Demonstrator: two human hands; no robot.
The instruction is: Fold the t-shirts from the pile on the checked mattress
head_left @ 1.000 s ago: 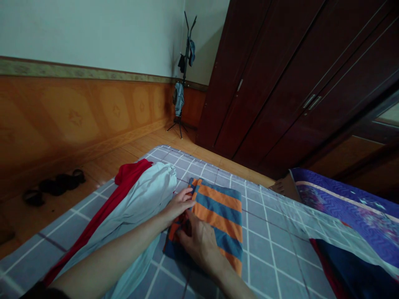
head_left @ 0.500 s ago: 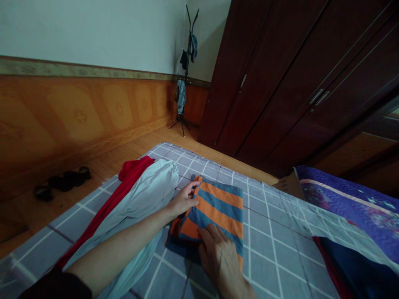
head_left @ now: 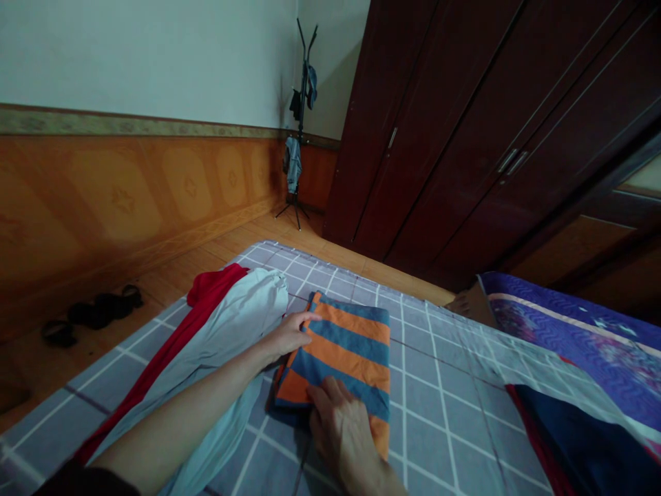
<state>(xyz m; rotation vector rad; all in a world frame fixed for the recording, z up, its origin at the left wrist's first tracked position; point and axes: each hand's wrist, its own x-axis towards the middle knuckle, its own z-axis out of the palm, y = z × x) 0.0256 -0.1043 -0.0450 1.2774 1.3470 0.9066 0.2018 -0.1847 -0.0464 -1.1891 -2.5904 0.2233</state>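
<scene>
Hands can pass right of the folded striped cloth (head_left: 335, 365), over the grey checked sheet (head_left: 438, 413), up to the dark blue cloth (head_left: 573, 441) and purple quilt (head_left: 568, 324). Left route is blocked: white garment (head_left: 227, 337) sits just beside the stack, with the left hand (head_left: 289, 336) and forearm in the gap. Right hand (head_left: 343, 441) sits on the near edge. Past the far edge: narrow strip of sheet, then wood floor (head_left: 330, 251), then dark wardrobe (head_left: 428, 138) as the hard stop.
</scene>
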